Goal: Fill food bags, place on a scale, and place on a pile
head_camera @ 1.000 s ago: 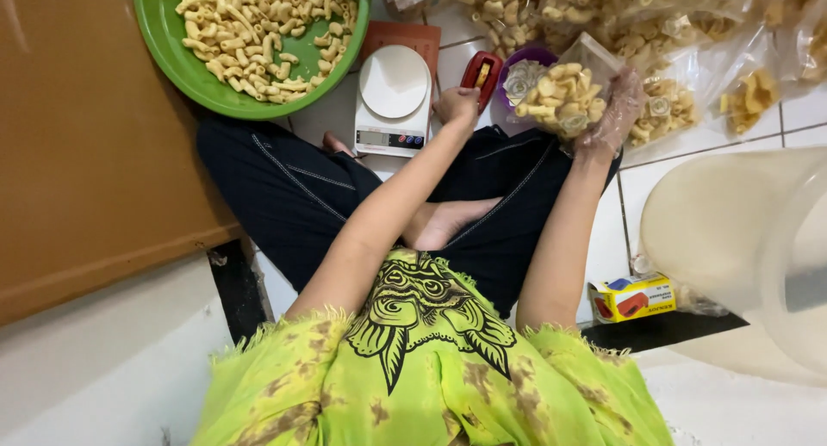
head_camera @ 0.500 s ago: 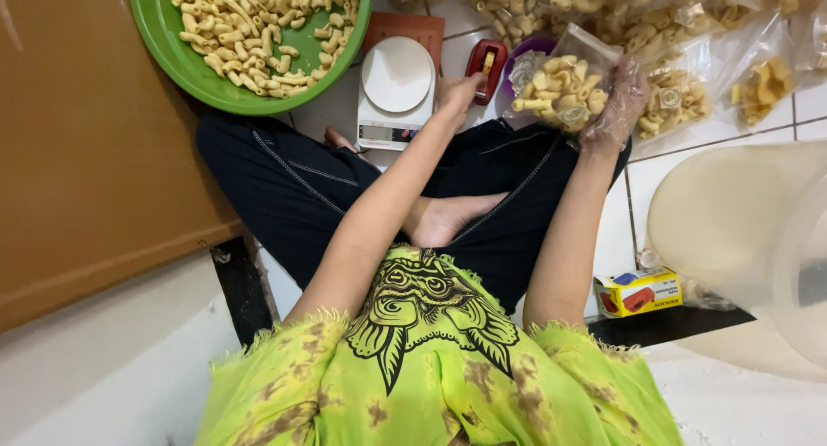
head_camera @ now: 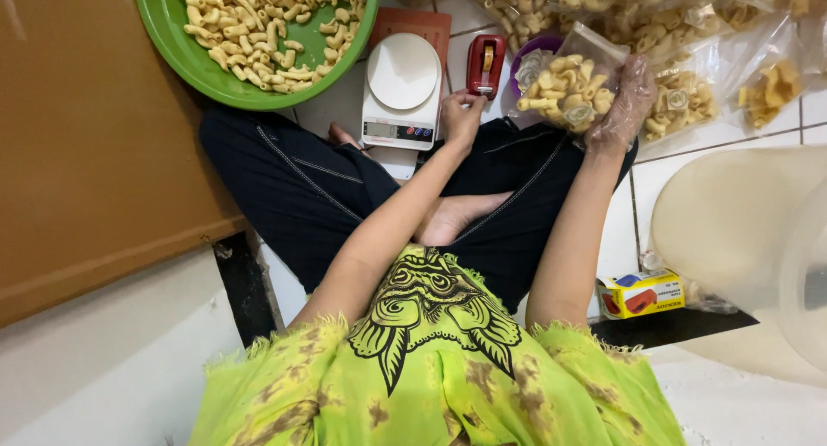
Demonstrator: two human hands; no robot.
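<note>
- A brown board (head_camera: pixel 86 136) fills the far left of the view, with a pale floor (head_camera: pixel 95 377) below it.
- A green bowl (head_camera: pixel 177 54) sits at the upper left, heaped with pale curled snack pieces (head_camera: pixel 267 24).
- Just to the right of the bowl stands a white kitchen scale (head_camera: pixel 401 89) with a round platter and nothing on it; it is near the person's knee in dark trousers (head_camera: pixel 301 188).
- The left hand (head_camera: pixel 463 117) is bare and rests between the scale and a red tape dispenser (head_camera: pixel 485 65). Its fingers are curled in and pressed together just below the dispenser; whether they pinch a bit of tape I cannot tell.
- A purple bowl (head_camera: pixel 527 60) shows partly behind the bag, beside the dispenser.
- A clear plastic bag (head_camera: pixel 568 84) filled with the same snack pieces is held up above the tiled floor, right of the dispenser and in front of the purple bowl.
- The right hand (head_camera: pixel 627 97), in a thin clear glove, grips the bag's right side, its fingers wrapped around the plastic.
- More filled bags (head_camera: pixel 689 97) lie in a pile behind and to the right.
- A small yellow and blue box (head_camera: pixel 642 293) lies on the floor by the person's right side.
- A large pale translucent tub (head_camera: pixel 741 231) takes up the right edge.
</note>
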